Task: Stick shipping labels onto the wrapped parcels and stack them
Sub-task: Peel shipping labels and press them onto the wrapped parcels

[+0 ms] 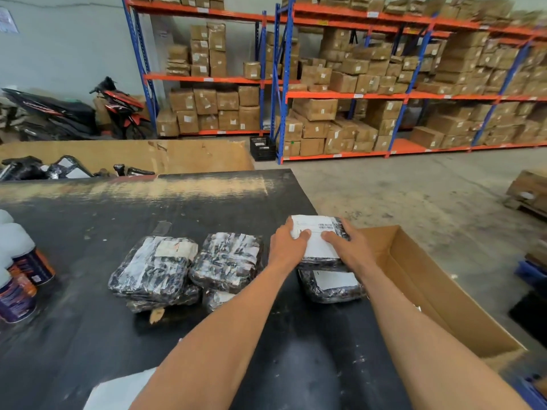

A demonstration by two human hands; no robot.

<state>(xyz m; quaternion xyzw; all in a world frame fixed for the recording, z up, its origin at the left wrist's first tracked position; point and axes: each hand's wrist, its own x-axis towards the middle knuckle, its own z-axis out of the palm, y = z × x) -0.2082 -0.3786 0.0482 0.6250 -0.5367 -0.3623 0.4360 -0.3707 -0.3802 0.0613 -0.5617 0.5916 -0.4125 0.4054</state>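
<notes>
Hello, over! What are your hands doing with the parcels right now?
Left hand and right hand pressing label onto top parcel. It sits on another labelled parcel. Nothing in the way.

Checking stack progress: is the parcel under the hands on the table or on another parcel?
On another parcel. The top parcel sits on a labelled parcel; left hand and right hand press its label.

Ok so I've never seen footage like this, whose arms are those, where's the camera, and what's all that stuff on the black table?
The camera sits on a person's head, looking forward and down, so the arms are their own. The left hand and right hand press a white shipping label onto the top parcel, stacked on another labelled parcel. More wrapped parcels lie to the left on the black table, with bottles at its left edge. An open cardboard box sits on the right.
</notes>
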